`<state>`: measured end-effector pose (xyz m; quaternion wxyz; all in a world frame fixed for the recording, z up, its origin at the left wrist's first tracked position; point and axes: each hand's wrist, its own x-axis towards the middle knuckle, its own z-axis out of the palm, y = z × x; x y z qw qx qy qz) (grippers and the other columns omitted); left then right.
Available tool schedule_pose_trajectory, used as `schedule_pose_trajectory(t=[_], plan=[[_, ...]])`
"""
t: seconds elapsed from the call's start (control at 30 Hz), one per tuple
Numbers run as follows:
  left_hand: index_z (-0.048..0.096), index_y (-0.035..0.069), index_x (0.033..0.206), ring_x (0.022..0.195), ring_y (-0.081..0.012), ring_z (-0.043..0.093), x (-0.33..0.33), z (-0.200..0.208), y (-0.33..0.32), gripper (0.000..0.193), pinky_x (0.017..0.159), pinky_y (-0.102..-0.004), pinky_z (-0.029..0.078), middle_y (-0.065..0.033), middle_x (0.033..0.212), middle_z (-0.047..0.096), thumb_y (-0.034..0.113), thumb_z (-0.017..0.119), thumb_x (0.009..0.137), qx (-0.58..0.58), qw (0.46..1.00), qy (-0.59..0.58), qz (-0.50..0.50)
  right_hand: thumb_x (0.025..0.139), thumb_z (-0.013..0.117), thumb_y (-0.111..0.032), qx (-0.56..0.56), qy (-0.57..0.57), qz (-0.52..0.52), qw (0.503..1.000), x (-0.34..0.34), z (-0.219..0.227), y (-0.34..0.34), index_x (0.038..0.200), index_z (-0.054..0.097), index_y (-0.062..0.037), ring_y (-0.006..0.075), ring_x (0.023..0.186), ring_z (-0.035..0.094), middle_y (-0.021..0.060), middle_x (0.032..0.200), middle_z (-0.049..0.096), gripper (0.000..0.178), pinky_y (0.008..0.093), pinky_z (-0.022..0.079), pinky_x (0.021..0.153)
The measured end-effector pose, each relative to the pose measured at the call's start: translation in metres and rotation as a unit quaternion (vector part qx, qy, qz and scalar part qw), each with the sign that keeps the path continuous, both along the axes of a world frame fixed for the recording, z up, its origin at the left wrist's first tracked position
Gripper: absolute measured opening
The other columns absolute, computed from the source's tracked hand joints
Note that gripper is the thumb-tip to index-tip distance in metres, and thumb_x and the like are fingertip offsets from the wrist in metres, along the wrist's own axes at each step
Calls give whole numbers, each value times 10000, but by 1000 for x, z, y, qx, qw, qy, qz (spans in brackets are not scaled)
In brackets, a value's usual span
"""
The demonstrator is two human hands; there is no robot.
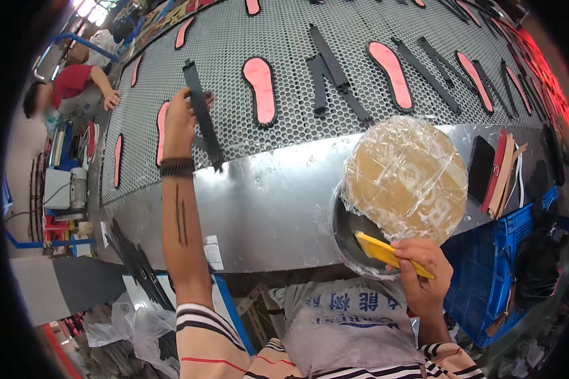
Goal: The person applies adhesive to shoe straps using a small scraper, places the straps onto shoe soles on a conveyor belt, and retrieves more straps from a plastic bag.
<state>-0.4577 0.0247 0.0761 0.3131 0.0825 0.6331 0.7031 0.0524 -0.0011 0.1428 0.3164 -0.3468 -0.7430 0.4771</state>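
Over the perforated metal belt (227,38), my left hand (182,120) is closed on a narrow black strip (202,117) that hangs down at a tilt. A pink insole with a black rim (163,129) lies partly behind that hand. My right hand (427,271) pinches a flat yellow tool (379,249), whose kind I cannot make out. The tool's far end reaches over the opening of a round pot (348,237) on the steel ledge. A tan disc wrapped in clear film (404,177) covers most of the pot.
More pink insoles (259,91) and black strips (325,57) are spread along the belt. A black phone-like slab (480,167) and red and tan strips (499,174) lie right of the pot. A blue crate (487,278) stands below right. Another person (76,85) is at the far left.
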Motion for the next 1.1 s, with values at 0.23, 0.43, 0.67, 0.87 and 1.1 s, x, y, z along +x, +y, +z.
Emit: schedule_pose_trajectory(t=[0.23, 0.43, 0.67, 0.87, 1.1], plan=[[649, -35, 1103, 858, -195, 642, 56, -10, 118, 275, 777, -335, 502, -83, 949, 699, 164, 591, 924, -67, 844, 446, -290, 853, 696, 27, 63, -34, 56, 996, 9, -4, 18, 995, 682, -2, 277, 818, 710, 160, 988, 721, 145, 338, 567, 734], [720, 26, 967, 851, -365, 694, 137, -38, 224, 358, 758, -426, 539, -183, 931, 713, 340, 604, 840, -287, 670, 597, -335, 876, 664, -9, 26, -6, 44, 999, 20, 1, 21, 972, 682, -17, 279, 852, 721, 157, 983, 741, 98, 351, 574, 745], [704, 16, 1004, 975, -408, 679, 193, -40, 245, 421, 865, -467, 522, -248, 1029, 708, 371, 554, 836, -377, 667, 590, -255, 856, 683, 37, 61, 12, 13, 998, 45, 6, 28, 1001, 690, 13, 260, 825, 720, 165, 1011, 715, 147, 320, 585, 708], [710, 25, 996, 918, -389, 684, 169, -45, 241, 404, 809, -438, 521, -211, 946, 718, 371, 571, 840, -236, 788, 522, -225, 871, 668, 40, 45, 52, -11, 998, 52, 6, 23, 999, 688, 21, 258, 831, 717, 173, 1018, 714, 131, 319, 583, 701], [692, -9, 984, 594, -140, 557, 165, 32, 57, 257, 580, -303, 439, -88, 664, 607, 189, 544, 915, -136, 858, 464, -172, 913, 620, -4, 5, 19, -107, 994, 62, -11, 12, 935, 691, 6, 222, 832, 671, 177, 967, 709, 75, 330, 553, 735]])
